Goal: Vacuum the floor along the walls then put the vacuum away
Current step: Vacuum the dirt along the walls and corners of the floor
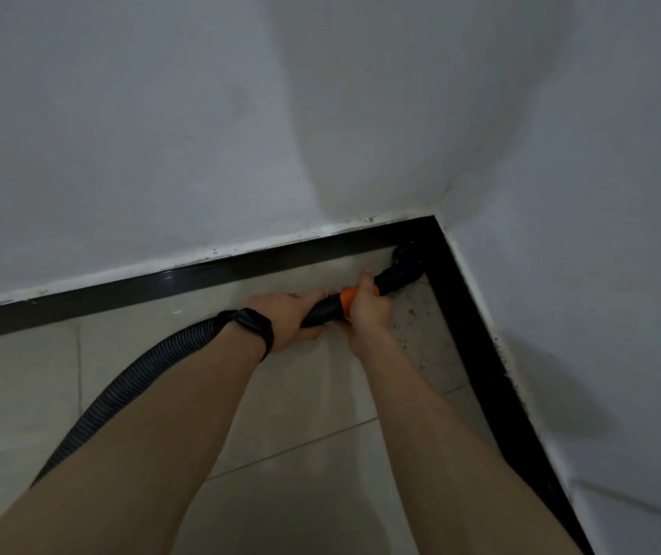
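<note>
Vacuum nozzle (403, 268), black, sits low in the corner where 2 white walls (161, 154) meet, its tip on the tiled floor (301, 394) against the black skirting (465, 314). The right hand (369, 310) grips the orange collar (348, 298) just behind the nozzle, fingers curled round it and thumb lying up along it. The left hand (285, 318) grips the black tube behind the collar, fingers wrapped round it. The ribbed hose (120, 394) trails to the lower left. A black wristband (253, 324) circles the left wrist. Dark specks (417, 334) dot the floor near the right-hand skirting.
</note>
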